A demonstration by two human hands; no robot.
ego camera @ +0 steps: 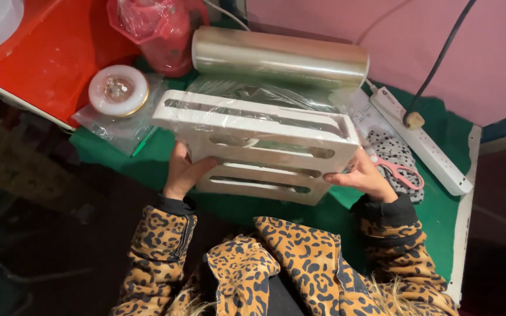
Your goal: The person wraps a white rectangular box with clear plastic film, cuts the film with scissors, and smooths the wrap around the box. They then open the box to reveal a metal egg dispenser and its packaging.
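Green-covered table [440, 216], white edge along right side. White power strip [426, 143] lies well beyond right-hand fingers [346, 175], black cable plugged in. Pink-handled scissors [402, 171] on spotted cloth [393, 149], just beside those fingers. Large roll of clear film [279, 57] beyond both hands. Round white lamp [118, 89] on clear plastic bag [121, 126], beyond left-hand fingers [197, 167]. Red wrapped jug [159, 32] farther back.

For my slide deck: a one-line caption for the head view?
Both hands hold a white slotted rack under clear film from a roll.

White slotted rack [259, 146] under glossy clear film; film roll [280, 57] shiny; green table cover [118, 153] matt cloth.
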